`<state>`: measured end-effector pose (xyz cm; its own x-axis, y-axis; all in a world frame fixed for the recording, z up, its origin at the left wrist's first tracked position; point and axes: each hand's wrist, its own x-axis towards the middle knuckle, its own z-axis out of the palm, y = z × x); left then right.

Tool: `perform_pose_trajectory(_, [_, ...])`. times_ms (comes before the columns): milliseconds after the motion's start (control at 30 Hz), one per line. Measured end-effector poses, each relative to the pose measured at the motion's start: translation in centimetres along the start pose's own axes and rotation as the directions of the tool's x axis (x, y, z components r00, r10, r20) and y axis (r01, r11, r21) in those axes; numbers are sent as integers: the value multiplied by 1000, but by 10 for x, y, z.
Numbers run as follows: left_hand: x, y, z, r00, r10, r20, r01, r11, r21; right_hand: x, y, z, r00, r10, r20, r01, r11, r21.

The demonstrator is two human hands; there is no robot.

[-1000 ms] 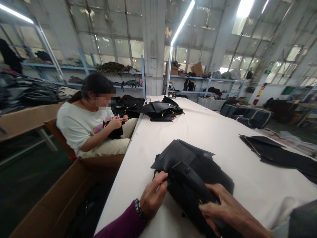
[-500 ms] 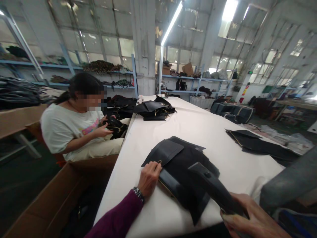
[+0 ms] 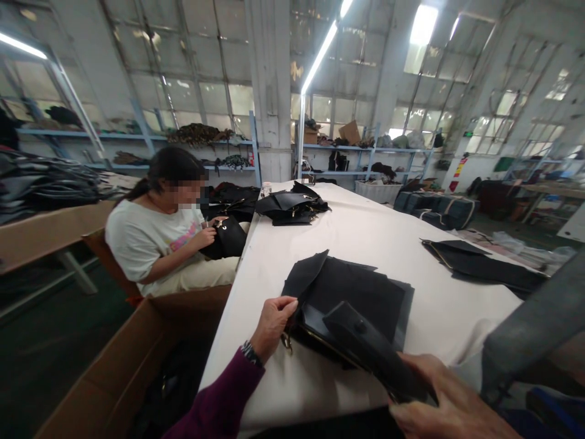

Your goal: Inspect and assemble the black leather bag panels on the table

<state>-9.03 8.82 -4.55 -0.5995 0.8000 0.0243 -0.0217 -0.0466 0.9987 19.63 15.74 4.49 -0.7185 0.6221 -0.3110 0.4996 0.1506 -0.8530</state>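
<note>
Left hand (image 3: 273, 319) pinches a floppy matte black flap (image 3: 305, 277); right hand (image 3: 439, 408) grips a stiff, glossy black strap (image 3: 375, 353) over the white table (image 3: 365, 235).

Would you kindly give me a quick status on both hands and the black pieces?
Left hand pinching black panel edge, lifted. Right hand gripping black flap piece over the stack. Nothing between hands; co-worker seated clear, left of table.

- A long counter (image 3: 365, 238) covered in white cloth carries everything.
- A stack of black leather pieces (image 3: 361, 299) lies near its near edge.
- A heap of black bag parts (image 3: 292, 208) sits at the far left corner.
- Flat black panels (image 3: 475, 263) lie along the right edge.
</note>
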Motion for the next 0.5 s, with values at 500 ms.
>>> perform_pose_trajectory(500, [-23,-3,-12,978,-95,187,168,887,-430,50,-17,46,962,-128,241,81,977,197])
